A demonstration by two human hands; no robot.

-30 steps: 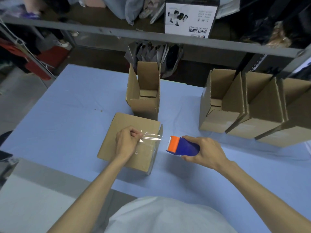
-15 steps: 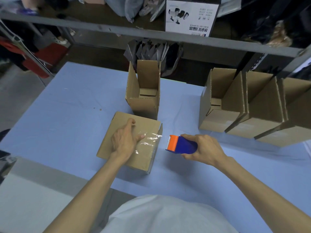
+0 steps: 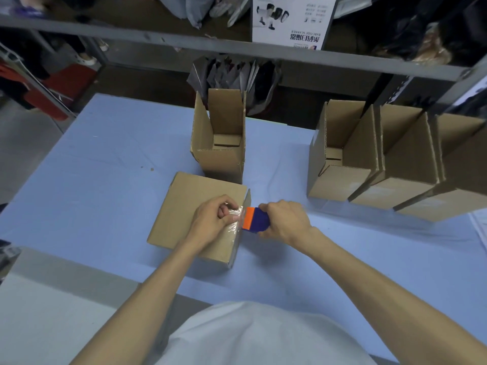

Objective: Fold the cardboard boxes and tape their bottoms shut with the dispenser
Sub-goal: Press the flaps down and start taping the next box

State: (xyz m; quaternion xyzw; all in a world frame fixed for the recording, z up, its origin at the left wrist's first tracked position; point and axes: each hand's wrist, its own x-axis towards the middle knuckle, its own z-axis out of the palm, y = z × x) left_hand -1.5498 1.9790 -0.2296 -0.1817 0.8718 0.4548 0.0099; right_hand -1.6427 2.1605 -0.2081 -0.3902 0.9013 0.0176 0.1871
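Looking down from the head camera, I see the box (image 3: pixel 195 214) lying bottom-up on the blue table (image 3: pixel 92 180), near its front edge. My right hand (image 3: pixel 286 222) hides most of the dispenser (image 3: pixel 255 219); only its orange front and a blue stretch show, right at the box's right edge. That hand is clenched around the dispenser. My left hand (image 3: pixel 213 219) rests on the box, fingers curled, pinching clear tape (image 3: pixel 234 219) against the cardboard; the tape is glossy and hard to trace. An open box (image 3: pixel 220 143) stands just behind, nearly touching. Three more boxes (image 3: pixel 382 159) sit well to the right, the last cut off by the frame. Bare table lies open to the left.
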